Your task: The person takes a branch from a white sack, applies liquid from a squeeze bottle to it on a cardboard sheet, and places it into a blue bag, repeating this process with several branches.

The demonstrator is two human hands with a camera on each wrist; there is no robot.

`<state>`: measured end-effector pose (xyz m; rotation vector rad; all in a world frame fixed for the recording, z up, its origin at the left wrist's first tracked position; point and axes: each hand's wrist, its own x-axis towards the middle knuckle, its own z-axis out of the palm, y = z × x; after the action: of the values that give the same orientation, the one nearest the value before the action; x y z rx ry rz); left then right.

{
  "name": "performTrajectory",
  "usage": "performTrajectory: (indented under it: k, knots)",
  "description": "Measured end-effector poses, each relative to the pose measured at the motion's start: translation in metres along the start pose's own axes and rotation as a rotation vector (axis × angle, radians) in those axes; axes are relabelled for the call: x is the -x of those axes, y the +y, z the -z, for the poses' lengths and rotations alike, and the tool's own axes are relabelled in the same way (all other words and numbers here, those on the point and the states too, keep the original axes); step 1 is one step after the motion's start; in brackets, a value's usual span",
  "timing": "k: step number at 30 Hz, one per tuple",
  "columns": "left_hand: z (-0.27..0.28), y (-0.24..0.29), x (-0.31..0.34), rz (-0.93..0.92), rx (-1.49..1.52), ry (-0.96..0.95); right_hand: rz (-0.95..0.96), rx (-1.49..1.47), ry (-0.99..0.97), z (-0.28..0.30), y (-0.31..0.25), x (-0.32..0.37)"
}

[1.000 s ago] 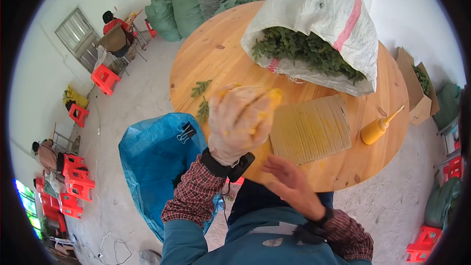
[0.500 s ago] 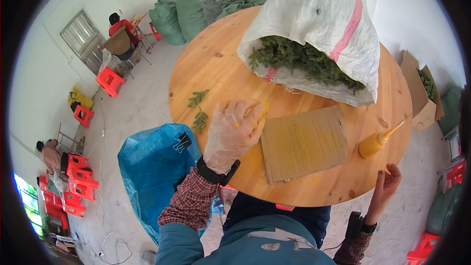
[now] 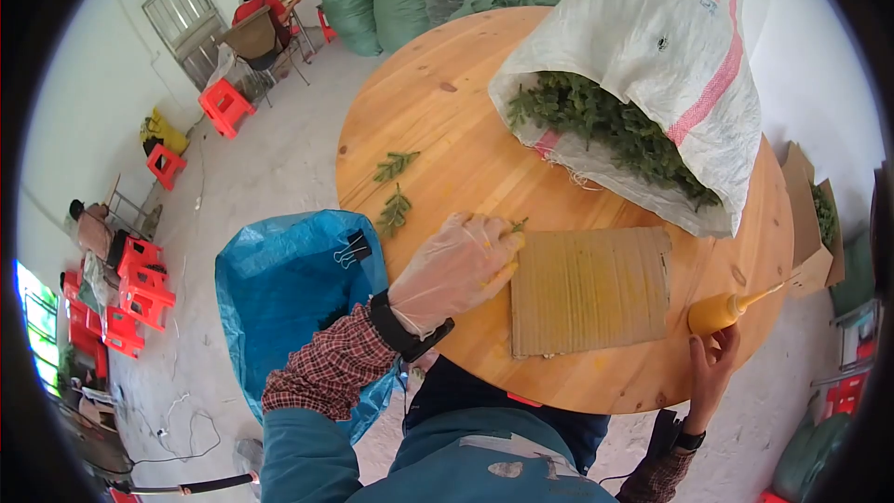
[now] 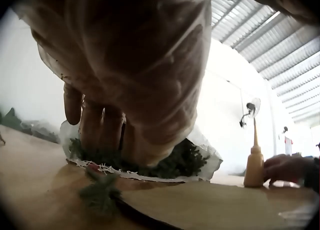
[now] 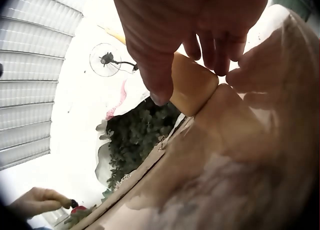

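Note:
My gloved left hand (image 3: 456, 265) is over the table beside a piece of cardboard (image 3: 591, 293). Yellow marks its fingertips. A green sprig (image 4: 100, 195) lies by the cardboard's corner, below those fingers in the left wrist view; in the head view only its tip pokes out past them. My bare right hand (image 3: 712, 368) reaches up to a yellow squeeze bottle (image 3: 713, 315) with a long nozzle, upright at the table's right side. Thumb and fingers are spread at the bottle's base, the thumb overlapping one side in the right wrist view.
A white woven sack (image 3: 643, 65) full of green foliage (image 3: 605, 126) lies at the back of the round wooden table (image 3: 447, 130). Two sprigs (image 3: 396, 210) lie at left. A blue bag (image 3: 270, 270) with a binder clip hangs open at the table's left edge.
My right hand has swung out from beside the left and up to the bottle. My left hand has come down by the cardboard, where a sprig tip now shows. The head view has shifted.

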<state>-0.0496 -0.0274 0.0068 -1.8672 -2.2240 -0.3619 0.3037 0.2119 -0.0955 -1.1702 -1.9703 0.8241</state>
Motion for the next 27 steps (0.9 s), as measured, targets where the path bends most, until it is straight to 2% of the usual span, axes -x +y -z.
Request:
performTrajectory:
  k: [2, 3, 6, 11, 15, 19, 22, 23, 26, 27]
  knots:
    - [0.009, -0.006, 0.003, 0.114, 0.175, -0.046, -0.026, 0.018, -0.001, 0.001, 0.001, -0.002]
    - [0.012, -0.009, 0.004, 0.112, 0.177, -0.049, -0.018, 0.022, 0.002, 0.001, -0.001, -0.003]
    - [0.023, -0.015, 0.008, 0.266, 0.512, 0.130, -0.012, 0.023, 0.011, 0.001, -0.004, -0.006]
    - [0.019, -0.014, 0.017, 0.237, 0.419, 0.175, -0.043, -0.057, 0.022, -0.003, -0.008, -0.007]
    - [0.007, -0.025, 0.016, 0.158, 0.207, 0.192, -0.074, -0.062, 0.010, -0.005, -0.013, -0.011]
    - [0.004, -0.040, 0.007, 0.201, 0.076, 0.244, -0.097, -0.056, -0.024, -0.001, -0.012, -0.016]
    - [-0.003, -0.031, 0.003, 0.210, 0.082, 0.088, -0.077, -0.034, -0.059, 0.004, -0.010, -0.014]
    - [-0.004, -0.027, 0.002, 0.201, 0.079, 0.093, -0.094, -0.084, -0.039, 0.006, -0.017, -0.007]
    - [-0.010, -0.011, -0.002, 0.292, 0.111, -0.178, -0.133, -0.188, 0.002, 0.011, -0.038, 0.011]
    - [-0.012, -0.011, 0.000, 0.283, 0.110, -0.181, -0.136, -0.247, -0.024, 0.014, -0.044, 0.016]
